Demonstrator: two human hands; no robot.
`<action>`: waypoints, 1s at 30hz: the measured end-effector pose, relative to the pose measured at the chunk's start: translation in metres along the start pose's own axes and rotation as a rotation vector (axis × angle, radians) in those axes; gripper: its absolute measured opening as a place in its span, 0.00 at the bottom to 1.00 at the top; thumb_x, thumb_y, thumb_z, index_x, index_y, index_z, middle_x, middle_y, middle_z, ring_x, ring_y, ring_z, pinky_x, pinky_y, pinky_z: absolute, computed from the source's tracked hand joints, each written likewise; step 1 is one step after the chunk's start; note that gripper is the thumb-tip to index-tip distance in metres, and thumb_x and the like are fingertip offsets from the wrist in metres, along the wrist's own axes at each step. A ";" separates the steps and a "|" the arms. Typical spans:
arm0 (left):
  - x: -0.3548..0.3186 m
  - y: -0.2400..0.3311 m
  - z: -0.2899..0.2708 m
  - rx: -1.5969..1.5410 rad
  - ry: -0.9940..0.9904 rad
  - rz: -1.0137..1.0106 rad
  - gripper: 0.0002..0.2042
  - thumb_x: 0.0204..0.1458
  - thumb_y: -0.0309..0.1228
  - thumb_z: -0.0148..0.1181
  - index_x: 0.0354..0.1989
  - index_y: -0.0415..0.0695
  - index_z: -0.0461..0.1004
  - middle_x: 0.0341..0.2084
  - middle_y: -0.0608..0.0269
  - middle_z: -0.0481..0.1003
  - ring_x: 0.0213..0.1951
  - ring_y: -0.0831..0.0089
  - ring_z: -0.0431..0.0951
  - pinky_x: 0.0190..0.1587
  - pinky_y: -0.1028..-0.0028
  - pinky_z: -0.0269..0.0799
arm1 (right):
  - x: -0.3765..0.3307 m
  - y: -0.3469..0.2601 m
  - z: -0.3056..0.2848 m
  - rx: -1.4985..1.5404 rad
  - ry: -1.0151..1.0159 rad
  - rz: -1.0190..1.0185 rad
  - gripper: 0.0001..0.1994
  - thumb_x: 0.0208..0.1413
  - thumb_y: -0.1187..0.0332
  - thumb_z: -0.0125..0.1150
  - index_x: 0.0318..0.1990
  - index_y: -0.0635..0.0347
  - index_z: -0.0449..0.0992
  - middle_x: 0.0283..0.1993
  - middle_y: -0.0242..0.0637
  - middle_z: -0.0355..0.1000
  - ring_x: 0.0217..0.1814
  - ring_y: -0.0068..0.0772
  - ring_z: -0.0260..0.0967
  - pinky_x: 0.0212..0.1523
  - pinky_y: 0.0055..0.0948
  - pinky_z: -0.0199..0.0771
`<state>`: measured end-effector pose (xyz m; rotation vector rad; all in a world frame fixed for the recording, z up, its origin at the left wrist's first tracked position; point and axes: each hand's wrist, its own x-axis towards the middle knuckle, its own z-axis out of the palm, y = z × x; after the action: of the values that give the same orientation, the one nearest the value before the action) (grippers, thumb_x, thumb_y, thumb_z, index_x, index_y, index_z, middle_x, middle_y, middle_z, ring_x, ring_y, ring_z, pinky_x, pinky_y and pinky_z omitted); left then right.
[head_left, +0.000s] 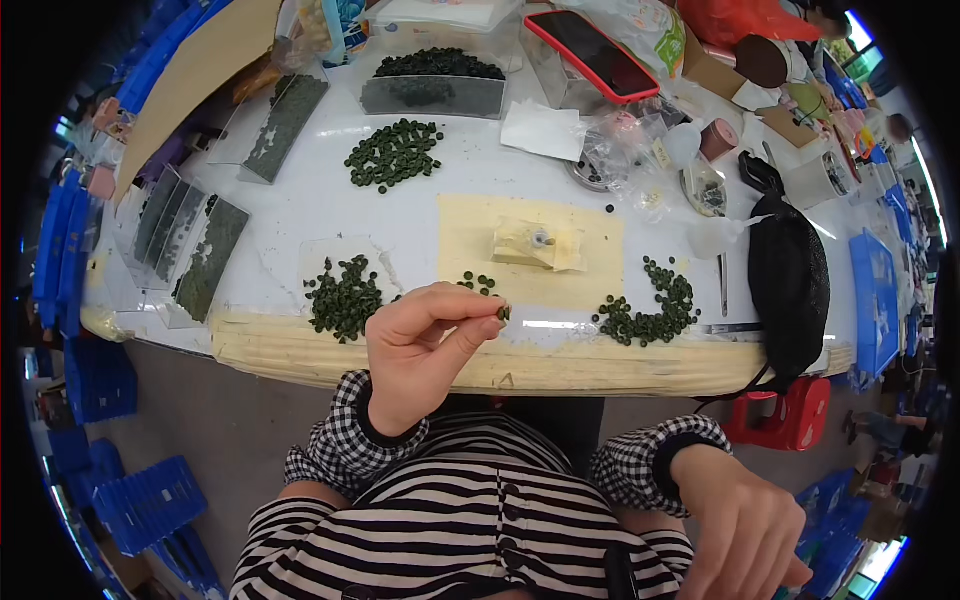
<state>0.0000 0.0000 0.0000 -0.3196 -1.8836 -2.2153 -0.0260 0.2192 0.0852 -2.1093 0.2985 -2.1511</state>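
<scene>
Nearest, your right hand (740,525) hangs off the white-topped counter (285,215), fingers curled; whether they grip anything, I cannot tell. Over the counter's cream front edge (300,350), your left hand (425,345) pinches a small dark-green piece (505,313) between thumb and forefinger. Loose green heaps (342,300) lie either side. A black mesh pouch (788,285) obstructs the right end; farther back lies a red-cased phone (590,55).

The left grip (425,345) pinches a small green piece (504,313) over the white table (325,205), the right grip (740,530) well apart.
</scene>
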 end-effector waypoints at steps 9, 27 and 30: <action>0.003 0.007 0.001 0.153 -0.041 0.104 0.10 0.47 0.13 0.63 0.38 0.35 0.80 0.31 0.54 0.79 0.34 0.72 0.80 0.38 0.77 0.74 | -0.060 0.046 0.015 -1.280 0.561 0.782 0.16 0.49 0.80 0.60 0.48 0.64 0.79 0.35 0.36 0.73 0.34 0.33 0.66 0.38 0.28 0.65; 0.005 -0.001 -0.001 0.078 0.009 -0.061 0.08 0.51 0.16 0.62 0.39 0.36 0.79 0.32 0.56 0.80 0.34 0.74 0.80 0.38 0.78 0.75 | -0.070 0.061 0.010 -1.338 0.539 0.806 0.19 0.46 0.81 0.64 0.49 0.65 0.79 0.36 0.37 0.72 0.35 0.33 0.66 0.35 0.26 0.66; 0.003 -0.005 -0.001 -0.268 0.061 -0.311 0.08 0.55 0.20 0.59 0.43 0.36 0.77 0.35 0.57 0.80 0.35 0.75 0.80 0.41 0.78 0.76 | -0.071 0.056 -0.007 -1.509 0.591 0.806 0.18 0.45 0.80 0.66 0.47 0.64 0.79 0.35 0.38 0.72 0.36 0.34 0.67 0.36 0.26 0.66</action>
<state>-0.0041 -0.0005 -0.0042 0.0036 -1.7018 -2.6541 -0.0340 0.1808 0.0037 -0.9034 2.8320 -1.9217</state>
